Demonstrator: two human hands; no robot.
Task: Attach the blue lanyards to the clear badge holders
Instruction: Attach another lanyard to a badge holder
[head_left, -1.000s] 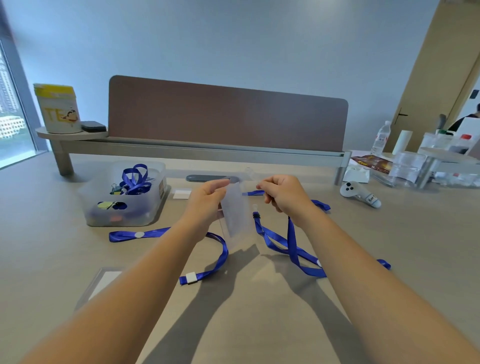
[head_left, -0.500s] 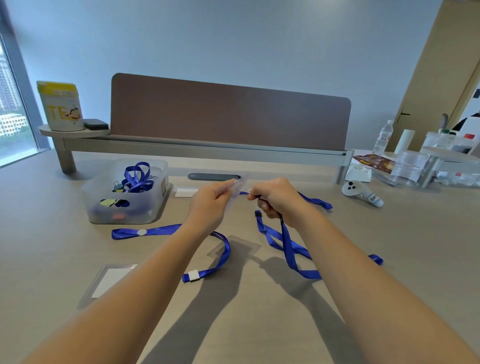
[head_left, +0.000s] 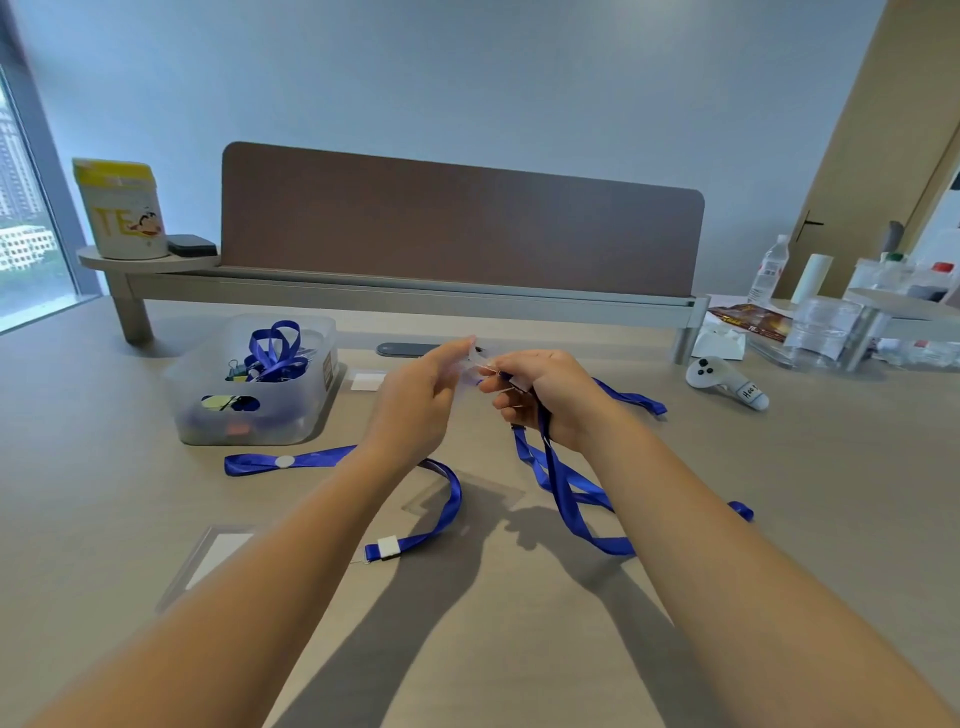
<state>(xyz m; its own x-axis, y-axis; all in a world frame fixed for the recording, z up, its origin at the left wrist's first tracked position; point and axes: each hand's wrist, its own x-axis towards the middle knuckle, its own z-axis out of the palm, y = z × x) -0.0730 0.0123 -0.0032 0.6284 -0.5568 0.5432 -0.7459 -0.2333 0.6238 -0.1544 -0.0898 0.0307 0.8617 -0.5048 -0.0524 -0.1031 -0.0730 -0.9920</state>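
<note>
Head view: two bare forearms reach forward over a pale desk, and the hands meet above its middle.
Left hand: raised, its thumb and fingers pinch the top edge of a clear badge holder.
Clear badge holder: transparent, so only its top part near the fingertips shows; the rest I cannot make out against the hands.
Right hand: fingers curled, it grasps the clip end of a blue lanyard just beside the badge holder's top edge; whether clip and holder are joined I cannot tell.
Blue lanyard: flat, glossy, deep blue ribbon; it hangs from the right hand and lies in crossed loops on the desk under the right forearm, with one end far right of the wrist.
Second lanyard: same blue ribbon, flat on the desk under the left forearm; it has a white round spot at its left part and a white square piece at its near end.
Second badge holder: clear with a white insert, flat on the desk, near left.
Plastic bin: translucent, far left, with more blue ribbon and binder clips inside.
White controller: on the desk, far right.
Brown divider panel: upright along the far edge of the desk.
</note>
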